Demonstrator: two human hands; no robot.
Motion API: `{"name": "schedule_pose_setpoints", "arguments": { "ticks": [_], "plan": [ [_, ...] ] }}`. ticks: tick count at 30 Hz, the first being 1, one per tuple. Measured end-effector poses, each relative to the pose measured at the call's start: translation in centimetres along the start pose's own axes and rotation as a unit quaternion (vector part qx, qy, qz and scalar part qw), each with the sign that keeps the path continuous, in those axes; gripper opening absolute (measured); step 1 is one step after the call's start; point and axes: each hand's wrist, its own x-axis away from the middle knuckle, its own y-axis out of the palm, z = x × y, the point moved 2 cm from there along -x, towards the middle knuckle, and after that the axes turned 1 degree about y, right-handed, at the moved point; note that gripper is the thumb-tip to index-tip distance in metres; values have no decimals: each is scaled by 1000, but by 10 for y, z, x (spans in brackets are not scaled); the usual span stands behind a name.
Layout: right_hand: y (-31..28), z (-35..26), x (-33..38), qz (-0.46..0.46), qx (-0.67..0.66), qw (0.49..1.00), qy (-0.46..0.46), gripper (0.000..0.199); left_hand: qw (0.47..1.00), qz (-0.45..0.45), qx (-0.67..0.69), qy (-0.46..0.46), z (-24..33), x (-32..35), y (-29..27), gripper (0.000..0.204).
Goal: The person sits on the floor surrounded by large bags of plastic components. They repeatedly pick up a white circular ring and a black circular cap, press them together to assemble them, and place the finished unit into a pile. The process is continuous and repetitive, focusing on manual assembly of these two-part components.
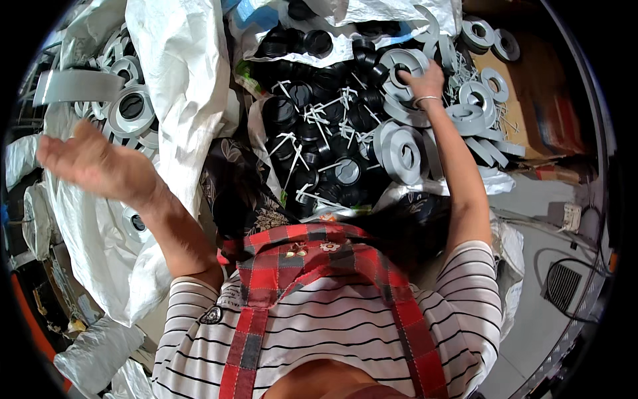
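The left hand (100,163) is raised at the left, palm turned up and fingers extended, slightly blurred; no object is gripped in it. A light-grey, wide-banded plastic ring (76,86), seen nearly edge-on, is positioned just above its fingertips, with a visible gap between. Behind this ring, an open white woven-plastic sack (174,73) borders a pile of grey rings fitted with black centres. The right hand (425,83) is placed at a light-grey, round, flanged plastic part (413,61) at the upper right, thumb directed toward its central opening; whether the fingers are closed on the part cannot be determined. Black, round plastic caps (318,43) and thin, white, branched plastic sprues (325,110) occupy the area between the hands. Further grey rings lie on brown cardboard (535,93) at the right.
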Motion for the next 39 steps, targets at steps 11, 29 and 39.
{"name": "schedule_pose_setpoints", "arguments": {
  "ticks": [11,29,39],
  "plan": [
    [-59,-51,72,-4,37,996,-77,56,544,-271,275,-745,-1,222,101,43],
    [102,-17,8,-107,-49,993,-6,45,749,-268,53,-604,-25,198,66,27],
    [-59,-145,107,-211,-328,914,-112,32,536,-162,384,-734,8,198,84,37]
  ]
}}
